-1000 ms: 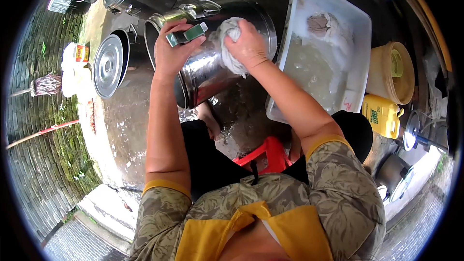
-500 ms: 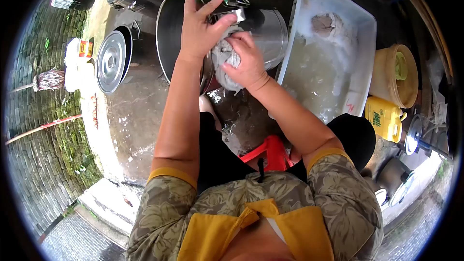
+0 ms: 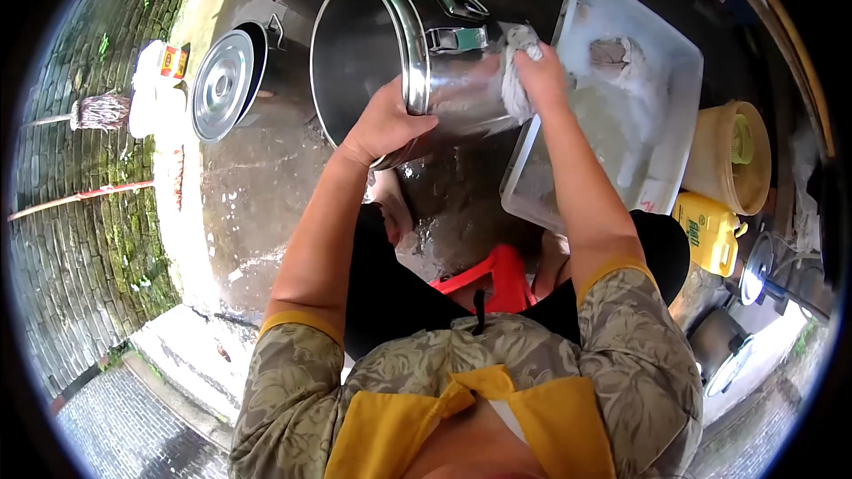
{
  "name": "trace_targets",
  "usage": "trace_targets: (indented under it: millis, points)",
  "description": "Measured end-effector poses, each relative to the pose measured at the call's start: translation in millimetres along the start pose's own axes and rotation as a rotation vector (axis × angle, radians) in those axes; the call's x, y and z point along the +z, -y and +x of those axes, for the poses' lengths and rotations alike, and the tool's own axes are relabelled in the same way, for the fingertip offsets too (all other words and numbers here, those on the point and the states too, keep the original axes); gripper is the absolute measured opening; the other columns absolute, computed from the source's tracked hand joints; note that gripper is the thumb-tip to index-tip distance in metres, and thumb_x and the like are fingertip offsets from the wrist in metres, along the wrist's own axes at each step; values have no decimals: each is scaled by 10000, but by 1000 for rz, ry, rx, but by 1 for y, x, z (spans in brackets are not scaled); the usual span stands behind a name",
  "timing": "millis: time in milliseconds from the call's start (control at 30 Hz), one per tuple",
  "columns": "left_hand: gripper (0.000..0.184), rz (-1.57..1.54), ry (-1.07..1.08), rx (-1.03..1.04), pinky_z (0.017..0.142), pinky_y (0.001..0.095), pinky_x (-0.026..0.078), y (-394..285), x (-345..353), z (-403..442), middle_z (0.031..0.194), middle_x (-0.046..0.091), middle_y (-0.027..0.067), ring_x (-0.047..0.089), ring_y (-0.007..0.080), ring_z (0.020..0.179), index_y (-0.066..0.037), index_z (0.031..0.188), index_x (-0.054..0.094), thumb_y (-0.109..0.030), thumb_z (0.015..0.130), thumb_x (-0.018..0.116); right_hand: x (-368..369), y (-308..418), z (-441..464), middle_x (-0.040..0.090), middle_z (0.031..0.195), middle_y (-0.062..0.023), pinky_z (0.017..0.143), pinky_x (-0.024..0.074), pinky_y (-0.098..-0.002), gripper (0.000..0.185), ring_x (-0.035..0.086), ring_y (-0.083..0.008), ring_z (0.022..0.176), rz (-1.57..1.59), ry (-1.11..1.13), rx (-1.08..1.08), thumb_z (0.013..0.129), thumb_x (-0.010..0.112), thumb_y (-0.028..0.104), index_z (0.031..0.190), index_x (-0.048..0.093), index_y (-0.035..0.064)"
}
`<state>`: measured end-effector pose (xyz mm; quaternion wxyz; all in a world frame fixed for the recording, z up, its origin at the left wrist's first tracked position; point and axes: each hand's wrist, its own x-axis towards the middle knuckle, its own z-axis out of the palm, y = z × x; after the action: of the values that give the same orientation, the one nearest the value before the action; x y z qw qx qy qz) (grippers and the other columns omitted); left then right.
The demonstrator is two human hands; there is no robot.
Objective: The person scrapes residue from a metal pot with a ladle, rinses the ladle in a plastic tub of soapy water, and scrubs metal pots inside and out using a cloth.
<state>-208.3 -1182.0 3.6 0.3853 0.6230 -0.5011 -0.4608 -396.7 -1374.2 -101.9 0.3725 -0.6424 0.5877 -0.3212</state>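
Note:
A large stainless steel pot (image 3: 466, 93) with metal clasps lies tipped on its side in front of me, its mouth facing left. My left hand (image 3: 389, 124) grips the near side of its rim, thumb on the outer wall and the other fingers mostly hidden. At the pot's base end, my right hand (image 3: 543, 80) is closed around a wet grey cloth (image 3: 515, 89) pressed against the steel. Just right of that hand stands a white plastic tub (image 3: 690, 80) of cloudy, sudsy water, with a brownish cloth (image 3: 611, 54) in it.
Left of the pot is another steel pot with a lid (image 3: 222, 86). A beige bucket (image 3: 710, 151) and a yellow jug (image 3: 706, 231) stand beyond the tub. A red stool (image 3: 506, 279) is beneath me. Mops (image 3: 99, 113) lie by the mossy brick wall (image 3: 75, 239). The floor (image 3: 266, 204) is wet.
My left hand has come down from being raised with spread fingers to grip the pot's rim. My right hand has carried the cloth rightward to the pot's base end.

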Motion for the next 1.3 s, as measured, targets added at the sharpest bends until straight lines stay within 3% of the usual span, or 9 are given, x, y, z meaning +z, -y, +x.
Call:
trace_targets:
  millis: [167, 267, 367, 633, 767, 933, 1033, 1133, 1300]
  points:
    - [376, -182, -134, 22, 774, 248, 456, -11, -3, 9, 974, 619, 50, 558, 92, 871, 26, 1108, 524, 12, 750, 638, 2, 48, -57, 649, 995, -134, 844, 466, -297, 542, 620, -200, 904, 507, 340, -5, 708, 682, 238, 1146, 555, -54]
    - [321, -201, -173, -18, 789, 259, 450, -6, -5, 9, 1002, 610, 54, 551, 96, 901, 36, 1134, 529, -144, 880, 605, 10, 102, -71, 651, 1039, -166, 845, 475, -330, 556, 630, -248, 959, 464, 421, -163, 710, 679, 294, 1157, 573, -18]
    - [570, -512, -204, 63, 889, 292, 426, 2, -4, 17, 1147, 569, 78, 526, 135, 1040, 21, 1232, 476, -472, 971, 358, 6, 179, -64, 628, 1102, -183, 858, 478, -372, 578, 616, -308, 1000, -205, 378, -455, 709, 645, 360, 1172, 581, 20]
    - [1007, -816, -245, -56, 986, 326, 366, -22, -19, 29, 1253, 530, 114, 474, 214, 1180, 10, 1284, 440, -812, 775, 156, 25, 203, -55, 624, 1064, -145, 832, 485, -406, 521, 600, -323, 974, -374, 412, -568, 689, 639, 396, 1082, 620, 55]
    - [984, -991, -325, -75, 1005, 375, 363, -32, -11, 31, 1235, 534, 138, 497, 248, 1157, 12, 1253, 467, -799, 784, 164, 13, 154, -93, 592, 937, -117, 745, 495, -400, 430, 593, -315, 882, -162, 211, -723, 634, 684, 328, 954, 611, 50]
    - [201, -970, -567, -95, 525, 312, 497, -12, -29, 43, 810, 568, 45, 573, 167, 625, -73, 1025, 489, -242, 924, 528, 24, 100, -153, 538, 959, -81, 757, 465, -400, 420, 556, -301, 857, 151, 191, -895, 536, 752, 184, 917, 609, 82]
    - [217, -737, -673, -157, 526, 292, 473, -7, -44, 25, 774, 574, 41, 571, 143, 622, -32, 996, 538, -231, 909, 547, 38, 117, -152, 545, 947, -111, 777, 452, -387, 449, 540, -306, 867, 181, 202, -956, 516, 727, 136, 936, 607, 33]
    - [309, -588, -723, -222, 748, 280, 449, 6, -61, 10, 951, 610, 46, 568, 133, 841, -19, 1072, 561, -260, 882, 599, 68, 117, -110, 537, 936, -71, 785, 438, -395, 427, 515, -291, 884, 163, 58, -850, 556, 754, 252, 925, 623, 81]
    - [351, -604, -638, -269, 777, 286, 465, 19, -96, -10, 1000, 606, 61, 578, 143, 879, -20, 1129, 539, -264, 882, 596, 74, 62, 13, 545, 1227, -47, 974, 366, -421, 598, 458, -269, 1149, -370, 147, -196, 691, 602, 488, 1177, 597, 139]
